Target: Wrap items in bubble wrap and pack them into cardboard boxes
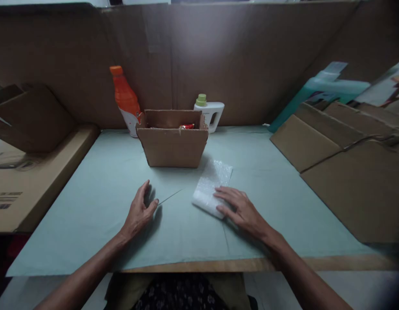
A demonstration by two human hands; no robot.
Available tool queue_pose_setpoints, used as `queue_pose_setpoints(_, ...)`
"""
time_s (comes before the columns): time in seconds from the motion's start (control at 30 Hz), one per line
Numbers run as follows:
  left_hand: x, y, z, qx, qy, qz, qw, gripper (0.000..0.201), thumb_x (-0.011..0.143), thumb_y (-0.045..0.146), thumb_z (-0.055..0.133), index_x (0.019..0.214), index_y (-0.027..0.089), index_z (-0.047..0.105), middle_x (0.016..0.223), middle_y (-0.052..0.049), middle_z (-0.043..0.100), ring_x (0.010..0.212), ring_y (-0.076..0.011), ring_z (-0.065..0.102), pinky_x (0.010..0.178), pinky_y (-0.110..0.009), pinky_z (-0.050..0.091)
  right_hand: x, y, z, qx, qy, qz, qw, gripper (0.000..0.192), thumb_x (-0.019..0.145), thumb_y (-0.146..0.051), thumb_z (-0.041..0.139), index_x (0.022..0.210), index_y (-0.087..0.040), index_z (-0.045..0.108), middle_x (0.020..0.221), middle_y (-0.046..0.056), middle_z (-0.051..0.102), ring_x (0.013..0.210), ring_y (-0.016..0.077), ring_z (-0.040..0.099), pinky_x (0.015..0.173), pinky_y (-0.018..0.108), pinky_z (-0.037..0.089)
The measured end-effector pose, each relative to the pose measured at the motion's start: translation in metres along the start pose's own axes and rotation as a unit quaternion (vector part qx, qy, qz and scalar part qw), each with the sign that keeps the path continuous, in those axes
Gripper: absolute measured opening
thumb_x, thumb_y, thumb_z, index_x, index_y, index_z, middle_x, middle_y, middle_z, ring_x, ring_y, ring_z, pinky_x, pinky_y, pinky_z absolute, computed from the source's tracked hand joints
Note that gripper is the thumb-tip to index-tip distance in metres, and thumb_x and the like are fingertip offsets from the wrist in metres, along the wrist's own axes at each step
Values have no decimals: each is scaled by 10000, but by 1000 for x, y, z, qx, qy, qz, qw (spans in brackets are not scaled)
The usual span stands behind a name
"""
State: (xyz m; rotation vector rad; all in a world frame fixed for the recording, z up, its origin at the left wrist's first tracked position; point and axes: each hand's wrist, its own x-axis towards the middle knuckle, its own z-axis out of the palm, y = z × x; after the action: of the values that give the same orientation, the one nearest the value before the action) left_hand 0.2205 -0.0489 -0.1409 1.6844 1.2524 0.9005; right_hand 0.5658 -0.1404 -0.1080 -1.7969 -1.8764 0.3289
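Observation:
My left hand (140, 212) is over the cloth on the left with its fingers apart. A thin dark line (171, 196), perhaps a fine stick or a crease, runs from near its thumb tip; I cannot tell whether they touch. Under the fingertips of my right hand (239, 210) lies a folded piece of bubble wrap (208, 189). The right fingers are spread on its right edge, not wrapped round it. Just behind the wrap stands an open cardboard box (175, 148), with a shiny red packet (187, 126) showing at its rim.
A pale green cloth (251, 150) covers the table. An orange-and-white bottle (124, 97) and a white jug (215, 113) stand behind the box. Cardboard boxes (354, 189) and a teal bottle (302, 97) are at right; a flat carton (21, 189) borders the left.

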Motion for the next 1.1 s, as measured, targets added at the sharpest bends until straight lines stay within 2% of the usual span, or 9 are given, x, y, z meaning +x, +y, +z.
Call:
queue_pose_setpoints(0.13, -3, 3, -10, 22, 6, 11, 1000, 648, 846, 342, 657, 1452, 251, 448, 1534, -177, 455, 1390, -365, 475, 1151, -598, 372, -52, -38, -3, 40, 6, -79, 996, 311, 946, -431, 586, 1196, -297, 714, 1330, 74, 682, 1268, 313, 599, 1036, 561, 473)
queue_pose_setpoints(0.23, 24, 11, -17, -3, 44, 37, 998, 731, 817, 336, 687, 1483, 244, 402, 1556, -178, 424, 1403, -367, 455, 1142, -579, 385, -55, -37, -14, 63, 68, -26, 995, 243, 955, -385, 558, 1077, -289, 744, 1159, 71, 751, 1123, 293, 678, 988, 529, 521)
queue_pose_setpoints(0.37, 84, 20, -18, -45, 117, 33, 992, 852, 767, 274, 710, 1518, 188, 316, 1578, -212, 369, 1453, -365, 386, 1172, -535, 352, -2, -34, -5, 75, 91, 8, 993, 322, 917, -389, 581, 1187, -253, 693, 1245, 92, 709, 1135, 286, 670, 957, 484, 557)
queue_pose_setpoints(0.47, 117, 22, -4, -47, 121, 16, 991, 731, 783, 221, 661, 1460, 159, 391, 1494, -214, 473, 1378, -346, 477, 1129, -518, 405, 64, -41, 14, 74, 87, 44, 993, 522, 841, -377, 656, 1323, -183, 606, 1345, 154, 645, 1080, 301, 691, 909, 454, 575)
queue_pose_setpoints(0.57, 134, 22, 16, -39, 116, 29, 992, 547, 819, 164, 579, 1360, 172, 500, 1321, -146, 619, 1269, -272, 567, 1115, -454, 431, 123, -42, 26, 68, 90, 80, 990, 433, 849, -302, 617, 1256, -155, 641, 1160, 163, 730, 975, 311, 718, 897, 466, 564)
queue_pose_setpoints(0.67, 137, 21, 26, -32, 109, 31, 993, 494, 837, 144, 548, 1329, 180, 534, 1269, -117, 646, 1231, -248, 585, 1108, -419, 435, 146, -32, 24, 69, 93, 95, 989, 382, 877, -229, 524, 1233, -167, 649, 1122, 154, 746, 1009, 305, 711, 908, 463, 553)
queue_pose_setpoints(0.77, 120, 20, 23, -29, 99, 22, 994, 586, 829, 169, 605, 1402, 180, 482, 1351, -148, 596, 1252, -279, 570, 1075, -439, 456, 118, -24, 15, 73, 84, 94, 989, 415, 892, -275, 528, 1283, -170, 621, 1244, 163, 703, 1066, 295, 695, 910, 454, 558)
queue_pose_setpoints(0.87, 78, 17, 17, 1, 83, 51, 995, 668, 826, 211, 640, 1463, 221, 437, 1467, -163, 504, 1325, -310, 511, 1071, -474, 456, 54, -26, 11, 62, 32, 55, 996, 344, 882, -362, 602, 1178, -209, 688, 1195, 119, 731, 1081, 297, 690, 949, 484, 542)
queue_pose_setpoints(1.1, -6, 42, 29, 4, -193, 154, 969, 478, 901, 320, 598, 1371, 236, 567, 1376, -124, 604, 1262, -289, 572, 1033, -471, 509, -61, -90, 26, -25, -21, -55, 998, 330, 939, -377, 592, 1184, -185, 703, 1307, 164, 676, 1228, 353, 605, 996, 576, 484)
